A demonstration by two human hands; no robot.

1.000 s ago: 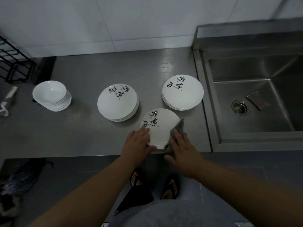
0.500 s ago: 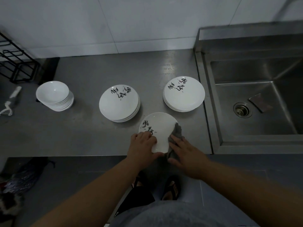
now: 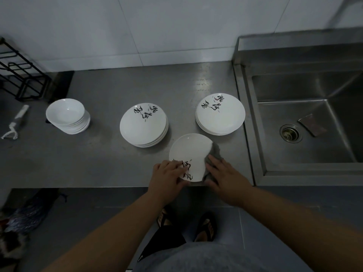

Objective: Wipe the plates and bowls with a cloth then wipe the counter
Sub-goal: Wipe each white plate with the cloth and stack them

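Observation:
A single white plate (image 3: 191, 152) with black brush writing lies at the steel counter's front edge. My left hand (image 3: 167, 178) grips its near-left rim, fingers over the writing. My right hand (image 3: 225, 177) holds a grey cloth (image 3: 215, 152) against the plate's right rim. Two stacks of the same plates stand behind, one in the middle (image 3: 144, 124) and one to the right (image 3: 220, 113). A stack of plain white bowls (image 3: 67, 115) sits at the left.
The steel counter (image 3: 98, 158) ends at a sink (image 3: 306, 122) on the right, which holds a drain and a small sponge (image 3: 312, 124). A black wire rack (image 3: 21, 75) stands back left, with a white peeler (image 3: 14, 122) in front of it. My sandalled feet show below.
The plate has been turned, so its writing has gone from the far side round to the near-left under my left hand. The cloth stays on the right rim.

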